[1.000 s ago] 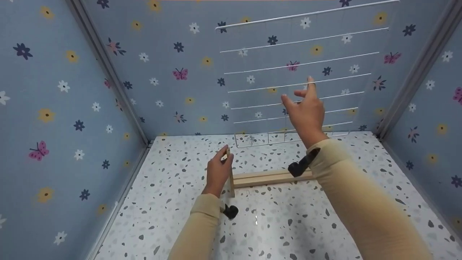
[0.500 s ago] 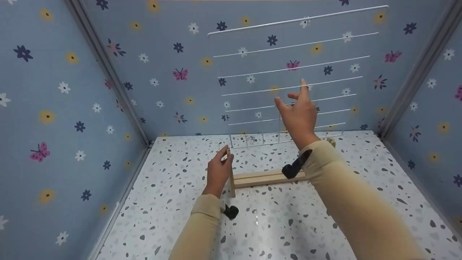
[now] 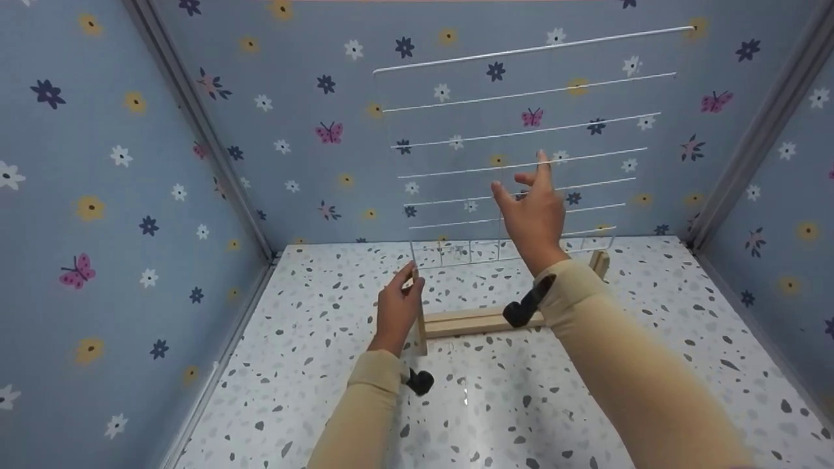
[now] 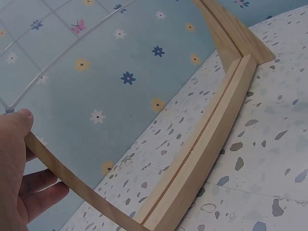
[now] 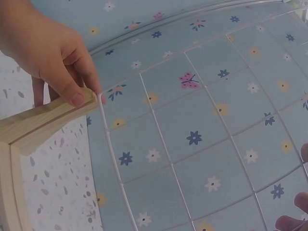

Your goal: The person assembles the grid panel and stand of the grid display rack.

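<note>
My left hand (image 3: pixel 397 309) pinches the upper end of the wooden frame's left side piece (image 4: pixel 77 187), thumb on one face and fingers behind. The pale wood frame has a grooved base bar (image 4: pixel 202 144) and a right side piece (image 3: pixel 599 264), partly hidden by my right sleeve. My right hand (image 3: pixel 535 218) holds a white wire grid panel (image 3: pixel 534 49) up by its wires, thumb and forefinger extended; just its fingertips show in the right wrist view. The grid leans away over the frame. Its lower left corner is right at the wood end beside my left fingertips (image 5: pixel 77 98).
The frame stands on a white speckled tabletop (image 3: pixel 313 391). A blue flowered back wall (image 3: pixel 293 117) rises close behind the grid, and similar walls flank both sides, with grey corner posts (image 3: pixel 195 117).
My right hand and the grid have moved left and slightly down, bringing the grid's lower left corner to the left side piece. More of the right side piece shows. My left hand stays in place.
</note>
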A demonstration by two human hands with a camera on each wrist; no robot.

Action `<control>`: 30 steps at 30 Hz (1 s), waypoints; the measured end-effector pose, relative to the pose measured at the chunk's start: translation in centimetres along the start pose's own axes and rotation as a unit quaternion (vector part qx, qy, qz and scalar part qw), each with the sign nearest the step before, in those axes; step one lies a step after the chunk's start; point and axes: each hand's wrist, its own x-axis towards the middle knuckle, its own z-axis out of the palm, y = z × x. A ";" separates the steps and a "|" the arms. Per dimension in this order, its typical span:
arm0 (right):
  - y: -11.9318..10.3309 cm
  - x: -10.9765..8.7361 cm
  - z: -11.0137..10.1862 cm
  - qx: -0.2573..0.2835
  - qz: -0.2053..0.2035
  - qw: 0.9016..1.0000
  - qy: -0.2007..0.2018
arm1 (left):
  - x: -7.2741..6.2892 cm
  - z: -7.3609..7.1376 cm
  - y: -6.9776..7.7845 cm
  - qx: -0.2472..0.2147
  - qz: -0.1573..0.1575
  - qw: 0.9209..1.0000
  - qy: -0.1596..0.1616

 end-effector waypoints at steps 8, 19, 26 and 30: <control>0.2 -0.1 0.5 0.006 -0.006 1.000 0.002 | -0.1 0.0 0.2 -0.004 -0.003 1.000 -0.002; 0.3 -0.2 0.8 0.006 -0.011 1.000 -0.005 | -0.1 0.1 0.3 0.010 -0.015 1.000 0.001; 0.9 -0.3 1.0 0.001 -0.012 1.000 -0.002 | -0.2 0.2 0.4 0.018 -0.011 1.000 0.004; 1.0 -0.3 1.2 0.002 -0.007 1.000 -0.002 | -0.1 0.2 0.4 0.027 -0.012 1.000 0.008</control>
